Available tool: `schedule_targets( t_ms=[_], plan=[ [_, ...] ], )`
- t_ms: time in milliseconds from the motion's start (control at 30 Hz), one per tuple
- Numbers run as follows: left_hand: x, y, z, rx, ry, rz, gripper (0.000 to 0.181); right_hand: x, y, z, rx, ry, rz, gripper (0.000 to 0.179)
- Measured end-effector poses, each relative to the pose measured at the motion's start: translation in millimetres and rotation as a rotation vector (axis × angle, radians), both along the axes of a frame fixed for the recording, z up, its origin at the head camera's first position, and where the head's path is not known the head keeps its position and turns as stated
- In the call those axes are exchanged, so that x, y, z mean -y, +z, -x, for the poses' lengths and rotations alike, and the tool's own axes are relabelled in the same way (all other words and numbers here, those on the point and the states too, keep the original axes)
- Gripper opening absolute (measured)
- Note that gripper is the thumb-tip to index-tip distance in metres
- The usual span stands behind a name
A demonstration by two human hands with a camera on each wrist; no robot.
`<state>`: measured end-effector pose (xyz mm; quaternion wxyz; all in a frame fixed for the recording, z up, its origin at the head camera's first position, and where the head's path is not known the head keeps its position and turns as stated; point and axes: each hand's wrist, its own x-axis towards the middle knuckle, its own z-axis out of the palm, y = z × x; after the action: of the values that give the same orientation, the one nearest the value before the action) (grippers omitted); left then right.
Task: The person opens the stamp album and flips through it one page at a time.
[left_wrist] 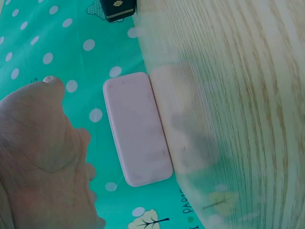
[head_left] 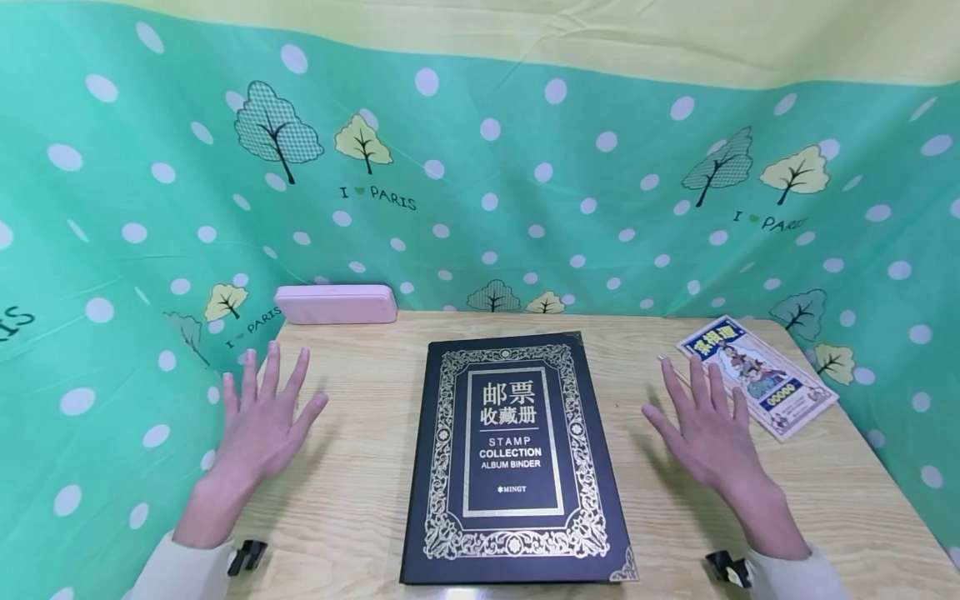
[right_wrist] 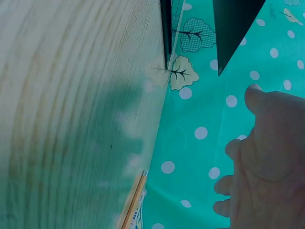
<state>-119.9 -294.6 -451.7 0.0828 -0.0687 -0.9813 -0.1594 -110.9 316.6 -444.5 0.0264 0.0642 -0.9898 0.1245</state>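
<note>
While the stamp album (head_left: 513, 462) lies between, the left hand (head_left: 258, 425) and right hand (head_left: 708, 442) (apparently hovering) spread wide.

Off-white sleeves (head_left: 183, 575); small black fittings (head_left: 247, 557) (glossy, angular), one per sleeve.

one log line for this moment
left hand: empty | right hand: empty | stamp album: closed, between hands | pink case: back left

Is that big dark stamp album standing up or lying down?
Lying down: in the head view, the stamp album rests on the table, its printed front facing up.
</note>
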Motion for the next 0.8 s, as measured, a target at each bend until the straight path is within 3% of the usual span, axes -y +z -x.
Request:
schedule_targets(
  t_ms=[233,467,600,800],
  plan=[
    [-3.5,1.4,-3.4,-0.017,0.011,0.002,0.077,3.3,2.0,-4.2,-0.054,0.011,0.01,0.081],
    [-15.5,1.8,-17.1,-0.04,-0.01,-0.026,0.076,9.1,5.1,-9.9,-0.131,0.037,0.009,0.078],
    [-25.5,4.1,-26.9,-0.03,-0.044,-0.073,0.074,16.2,6.7,-15.7,-0.164,0.063,0.099,0.075],
    [-49.3,7.9,-43.5,-0.005,-0.074,-0.138,0.072,30.2,8.6,-25.1,-0.197,0.074,0.33,0.073]
  ],
)
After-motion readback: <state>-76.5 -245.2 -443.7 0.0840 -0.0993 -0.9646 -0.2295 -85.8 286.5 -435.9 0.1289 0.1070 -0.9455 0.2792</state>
